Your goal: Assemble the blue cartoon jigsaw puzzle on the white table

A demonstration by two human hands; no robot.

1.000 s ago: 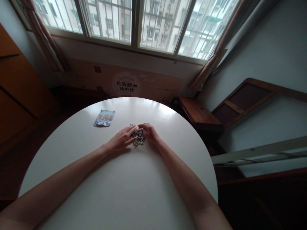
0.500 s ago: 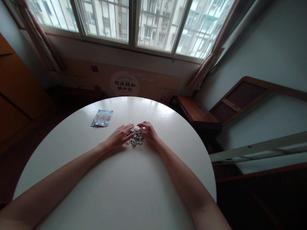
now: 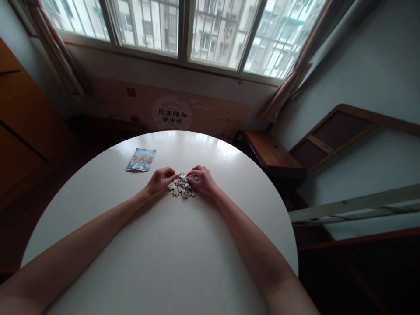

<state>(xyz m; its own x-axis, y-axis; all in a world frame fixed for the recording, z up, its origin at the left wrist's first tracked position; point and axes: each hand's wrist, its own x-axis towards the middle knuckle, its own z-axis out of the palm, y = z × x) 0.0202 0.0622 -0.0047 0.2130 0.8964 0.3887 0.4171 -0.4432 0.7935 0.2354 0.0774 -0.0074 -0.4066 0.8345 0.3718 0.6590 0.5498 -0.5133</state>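
Observation:
A small heap of jigsaw puzzle pieces (image 3: 180, 189) lies on the white round table (image 3: 157, 253), some showing pale backs and others coloured faces. At the heap's left edge is my left hand (image 3: 160, 180), its fingers curled in and the thumb reaching to the pieces. Whether a piece sits in that grip is too small to tell. From the right, my right hand (image 3: 202, 180) bends over the heap, with thumb and fingers closed around pieces at its upper side. A few pieces are hidden beneath the right fingers.
A blue printed packet (image 3: 141, 159) lies flat on the table, beyond my left hand. Past the far right edge stands a wooden bench (image 3: 272, 148). A printed board (image 3: 203, 105) leans below the barred window (image 3: 216, 35). An orange cabinet (image 3: 26, 109) is at left.
My left hand, which lay flat with fingers stretched over the heap, has drawn back left and curled its fingers. My right hand has closed down onto the pieces. More of the heap shows.

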